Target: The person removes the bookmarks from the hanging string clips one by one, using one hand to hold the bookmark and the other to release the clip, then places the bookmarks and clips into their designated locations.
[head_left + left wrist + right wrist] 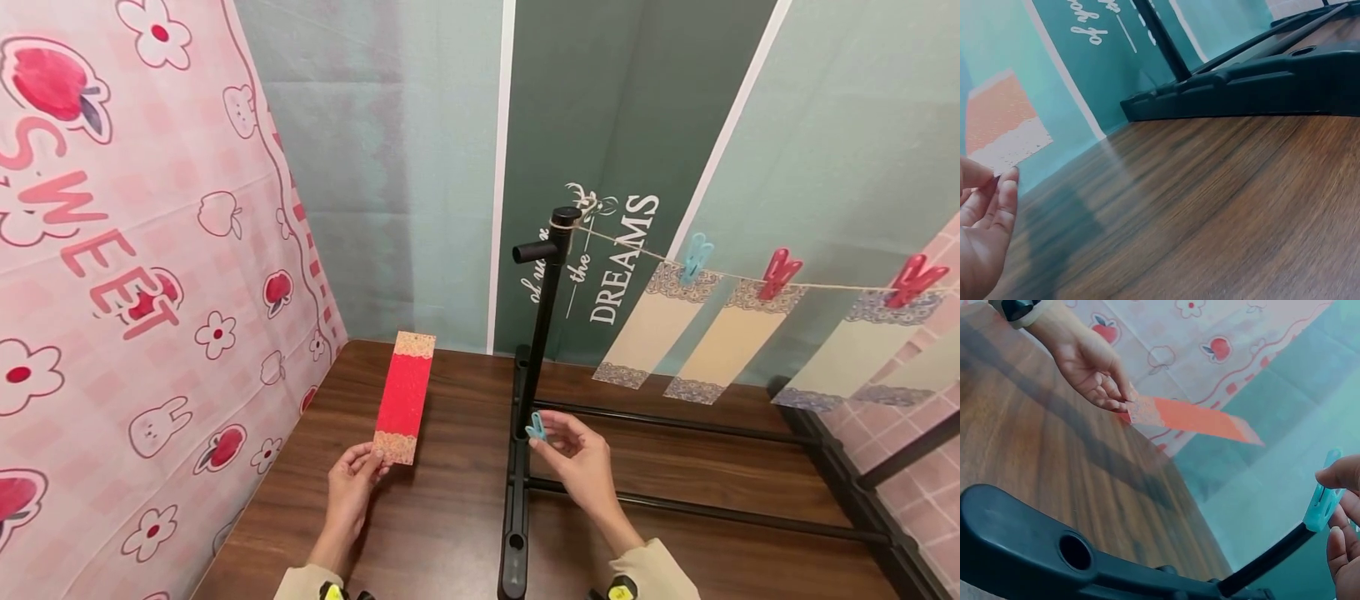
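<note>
My left hand (351, 487) pinches the lower end of a red paper bookmark (405, 392) with patterned bands at both ends. It is held above the table, and the right wrist view shows the bookmark (1197, 419) reaching out from the fingertips. Between thumb and fingers, my right hand (581, 458) pinches a small light blue clothespin (536, 427) beside the black post of the rack. The right wrist view shows this clothespin (1324, 500) upright in the fingers. In the left wrist view only part of the left hand (988, 231) and of the bookmark appears.
A black rack (546, 325) stands on the wooden table (450, 517), its base bars running right. From its post a string (630, 244) stretches right, with several paper strips hung by a blue clothespin (697, 257) and red clothespins (780, 273). Printed cloths hang behind and at left.
</note>
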Demonstrator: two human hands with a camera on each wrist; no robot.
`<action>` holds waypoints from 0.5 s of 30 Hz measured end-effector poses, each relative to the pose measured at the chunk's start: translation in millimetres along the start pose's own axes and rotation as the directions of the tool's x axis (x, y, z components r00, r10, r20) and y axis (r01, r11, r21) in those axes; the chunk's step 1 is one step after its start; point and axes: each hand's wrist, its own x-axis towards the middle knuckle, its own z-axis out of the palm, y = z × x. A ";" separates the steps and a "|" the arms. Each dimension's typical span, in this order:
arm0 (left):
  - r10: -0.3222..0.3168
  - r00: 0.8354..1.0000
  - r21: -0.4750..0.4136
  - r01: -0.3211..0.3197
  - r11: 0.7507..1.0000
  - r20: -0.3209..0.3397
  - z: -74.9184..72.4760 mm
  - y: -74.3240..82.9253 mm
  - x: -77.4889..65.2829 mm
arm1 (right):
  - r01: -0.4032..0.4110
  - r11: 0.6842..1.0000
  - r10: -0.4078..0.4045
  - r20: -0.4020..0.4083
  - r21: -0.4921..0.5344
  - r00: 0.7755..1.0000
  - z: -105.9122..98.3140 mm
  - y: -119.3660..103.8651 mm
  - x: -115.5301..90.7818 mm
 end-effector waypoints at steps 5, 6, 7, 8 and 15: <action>-0.027 0.999 0.030 0.026 0.999 0.031 -7.4 -3.1 0.0 | -0.029 0.999 0.029 0.018 0.013 0.999 9.7 3.2 -3.4; -0.028 0.999 0.035 0.027 0.999 0.032 -8.6 -3.7 0.2 | -0.035 0.999 0.034 0.023 0.017 0.999 11.7 4.2 -4.1; -0.031 0.999 0.041 0.029 0.999 0.031 -9.8 -4.1 0.5 | -0.040 0.999 0.040 0.029 0.021 0.999 13.5 5.3 -4.7; -0.040 0.999 0.040 0.039 0.998 0.026 -10.6 -4.4 0.6 | -0.044 0.999 0.043 0.035 0.024 0.998 15.4 6.5 -5.3; -0.086 0.996 0.078 0.084 0.993 0.011 -15.5 -4.8 0.9 | -0.046 0.998 0.044 0.057 0.038 0.997 29.4 37.7 -7.2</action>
